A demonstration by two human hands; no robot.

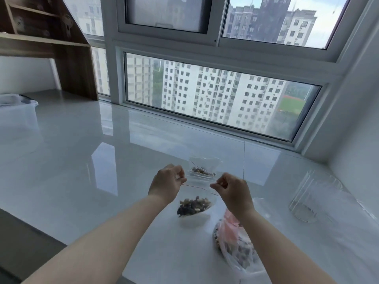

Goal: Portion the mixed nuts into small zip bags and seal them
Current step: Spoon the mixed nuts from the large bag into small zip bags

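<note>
The left hand [167,184] and the right hand [230,190] were both raised above the white counter [82,160], each with fingers curled in a pinch on one top corner of a small clear zip bag [196,198]. The bag hung between them, its red-lined mouth stretched from one hand to the other, and a portion of mixed nuts [193,206] sat heaped in its bottom. The bag's underside appeared to be just above the counter, though whether it touched could not be told. Just beyond the hands, a second small zip bag [204,168] with nuts in it lay flat on the counter. Near the right forearm, a larger plastic bag [235,249] holding more nuts, with a pink patch on it, rested on the counter. Farther to the right stood a clear glass jar [313,197], tilted in the wide-angle view. At the far left edge sat a translucent plastic bin [18,117], and behind it a wooden shelf [71,58] rose beside the window [221,99].
</note>
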